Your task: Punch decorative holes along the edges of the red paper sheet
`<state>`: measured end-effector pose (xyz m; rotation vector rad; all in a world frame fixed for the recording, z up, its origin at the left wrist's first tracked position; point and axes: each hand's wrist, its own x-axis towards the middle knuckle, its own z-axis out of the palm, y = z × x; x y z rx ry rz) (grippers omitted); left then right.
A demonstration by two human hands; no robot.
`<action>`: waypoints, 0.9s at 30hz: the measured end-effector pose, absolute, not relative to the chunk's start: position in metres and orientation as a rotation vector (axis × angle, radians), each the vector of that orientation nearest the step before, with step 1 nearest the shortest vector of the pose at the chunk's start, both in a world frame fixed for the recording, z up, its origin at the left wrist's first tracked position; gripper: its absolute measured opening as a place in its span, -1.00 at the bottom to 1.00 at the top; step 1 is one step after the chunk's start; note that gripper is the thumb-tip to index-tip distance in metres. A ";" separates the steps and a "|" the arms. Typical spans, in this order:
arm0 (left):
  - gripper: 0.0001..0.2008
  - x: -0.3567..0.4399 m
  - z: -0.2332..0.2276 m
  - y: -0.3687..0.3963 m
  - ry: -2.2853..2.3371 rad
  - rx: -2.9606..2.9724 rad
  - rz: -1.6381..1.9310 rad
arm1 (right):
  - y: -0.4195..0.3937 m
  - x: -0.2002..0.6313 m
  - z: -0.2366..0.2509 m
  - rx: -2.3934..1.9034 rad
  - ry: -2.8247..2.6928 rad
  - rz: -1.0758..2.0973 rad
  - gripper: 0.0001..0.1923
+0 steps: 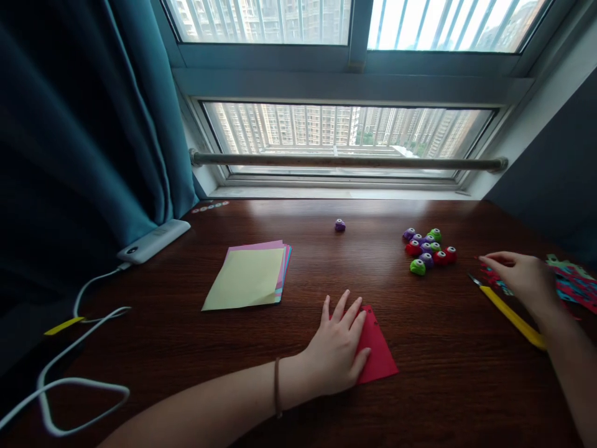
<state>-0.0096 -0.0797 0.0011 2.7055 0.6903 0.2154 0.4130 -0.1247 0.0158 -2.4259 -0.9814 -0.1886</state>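
My left hand [336,348] lies flat on a sheet of red paper [379,354], its fingers spread. Part of the sheet is hidden beneath the palm; small dark marks show near its top edge. Over at the right, my right hand [522,277] has its thumb and fingers pinched together, with a tiny red paper scrap at the tips. Under and behind that hand is a pile of red, blue and green paper scraps [576,283]. A yellow craft knife [513,317] with its blade pointing away lies just beside the right hand.
A stack of coloured paper [247,277], pale yellow on top, lies left of centre. Several small purple, red and green one-eyed figures [426,249] cluster at right; one purple figure [340,225] stands apart. A white power strip [155,241] and cable [84,381] lie by the curtain.
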 end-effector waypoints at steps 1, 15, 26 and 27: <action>-0.46 -0.010 0.001 -0.080 0.690 2.706 0.218 | -0.117 0.398 0.021 -2.285 -1.042 -0.280 -0.85; -0.43 -0.013 0.001 -0.082 0.782 2.753 0.255 | 0.093 0.230 -0.014 -1.566 -1.977 0.118 -0.53; -0.27 -0.015 0.002 -0.079 0.746 2.747 0.238 | 0.091 0.216 -0.026 -1.538 -1.782 0.353 -0.74; -0.28 -0.015 0.002 -0.079 0.749 2.747 0.238 | 0.077 0.215 -0.023 -1.512 -1.740 0.396 -0.73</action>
